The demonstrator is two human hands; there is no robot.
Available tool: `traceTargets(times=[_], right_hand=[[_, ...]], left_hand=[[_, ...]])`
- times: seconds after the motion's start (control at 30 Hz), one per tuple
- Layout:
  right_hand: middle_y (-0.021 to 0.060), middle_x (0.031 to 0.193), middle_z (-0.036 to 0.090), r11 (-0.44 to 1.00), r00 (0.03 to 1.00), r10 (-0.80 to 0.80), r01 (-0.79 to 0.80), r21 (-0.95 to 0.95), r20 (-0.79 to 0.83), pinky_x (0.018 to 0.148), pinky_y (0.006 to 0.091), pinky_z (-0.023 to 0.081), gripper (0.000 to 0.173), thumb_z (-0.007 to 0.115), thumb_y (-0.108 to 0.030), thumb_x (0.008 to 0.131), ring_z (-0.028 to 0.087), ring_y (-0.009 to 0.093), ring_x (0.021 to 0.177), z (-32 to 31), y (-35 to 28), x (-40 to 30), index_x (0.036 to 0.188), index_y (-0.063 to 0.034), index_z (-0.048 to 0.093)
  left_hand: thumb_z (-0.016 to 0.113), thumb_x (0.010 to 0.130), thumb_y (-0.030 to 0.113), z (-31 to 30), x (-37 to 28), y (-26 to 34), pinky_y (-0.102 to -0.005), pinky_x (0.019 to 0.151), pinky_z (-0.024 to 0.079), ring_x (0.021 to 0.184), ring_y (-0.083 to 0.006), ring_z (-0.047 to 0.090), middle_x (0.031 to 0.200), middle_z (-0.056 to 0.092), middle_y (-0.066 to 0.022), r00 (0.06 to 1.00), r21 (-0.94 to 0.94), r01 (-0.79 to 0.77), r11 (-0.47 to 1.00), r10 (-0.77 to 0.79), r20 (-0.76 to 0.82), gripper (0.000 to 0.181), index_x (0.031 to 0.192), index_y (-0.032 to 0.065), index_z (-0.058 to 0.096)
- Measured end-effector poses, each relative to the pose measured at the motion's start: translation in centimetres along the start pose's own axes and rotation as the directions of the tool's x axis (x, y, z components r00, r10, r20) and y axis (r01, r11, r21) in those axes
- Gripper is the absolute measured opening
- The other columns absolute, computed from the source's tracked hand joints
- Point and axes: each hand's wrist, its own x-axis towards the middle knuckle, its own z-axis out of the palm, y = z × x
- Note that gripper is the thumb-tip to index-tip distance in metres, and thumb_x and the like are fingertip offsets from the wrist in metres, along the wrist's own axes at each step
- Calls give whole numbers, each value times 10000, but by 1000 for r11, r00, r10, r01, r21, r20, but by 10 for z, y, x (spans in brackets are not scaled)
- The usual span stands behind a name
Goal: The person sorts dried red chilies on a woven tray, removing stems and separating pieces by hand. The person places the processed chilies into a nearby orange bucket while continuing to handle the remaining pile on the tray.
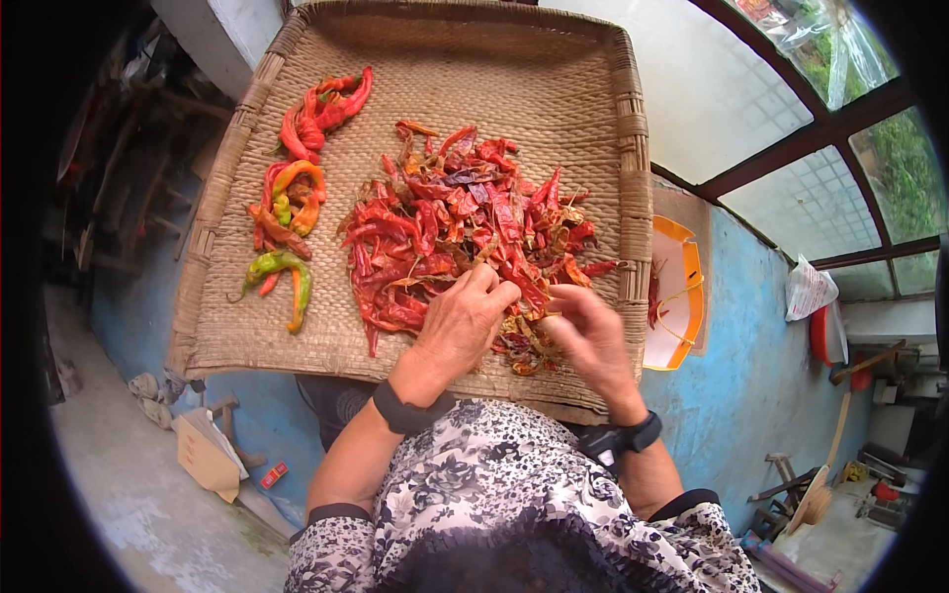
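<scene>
A large heap of dried red chili peppers (445, 215) lies in a shallow woven basket tray (511, 81). My left hand (467, 315) is at the near side of the heap, its fingers bunched around a dried chili whose pale brown end pokes out above them. To its right, my right hand (589, 330) is blurred, with thumb and forefinger beside a red dried chili (528, 287); whether they grip it is unclear. Below and between both hands sits a small patch of brownish-yellow dried peppers (528, 348).
Along the tray's left side lie fresher red peppers (315, 122), orange ones (308, 185) and a green-orange one (285, 270). An orange-rimmed paper bag (686, 296) with some red chilies inside stands right of the tray. Window panes (801, 200) border the right; a cardboard piece (204, 452) lies lower left.
</scene>
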Motion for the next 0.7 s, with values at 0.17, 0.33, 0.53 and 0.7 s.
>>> traceTargets(times=[0.17,0.33,0.53,0.7], right_hand=[[124,842,660,932,974,-210,225,-284,83,618,322,519,280,739,-138,885,630,209,644,25,-7,13,1117,-12,644],[57,786,686,995,999,12,-16,-97,-36,586,256,491,142,657,-101,955,614,105,645,2,-8,5,1060,-5,670],[65,880,675,804,930,254,-50,593,-267,522,194,460,179,603,-162,1005,582,78,639,-62,4,-11,1119,-33,651],[96,980,668,591,718,481,159,791,-503,618,246,485,348,554,-273,1035,598,104,785,-88,14,-17,1328,-89,521]], left_hand=[[668,803,-36,-9,-3,10,-429,732,519,898,-350,630,978,575,-130,999,-124,51,991,-52,0,277,1063,50,622],[666,826,-9,-4,2,11,-415,723,527,874,-341,646,971,595,-136,995,-236,89,968,-97,-25,299,1115,42,608],[591,836,-36,24,24,5,-406,705,539,863,-313,631,930,547,-129,996,101,-90,991,90,7,230,1053,39,611],[612,804,-31,28,26,3,-407,680,531,827,-312,607,898,524,-122,996,171,-93,981,91,21,160,949,35,601]])
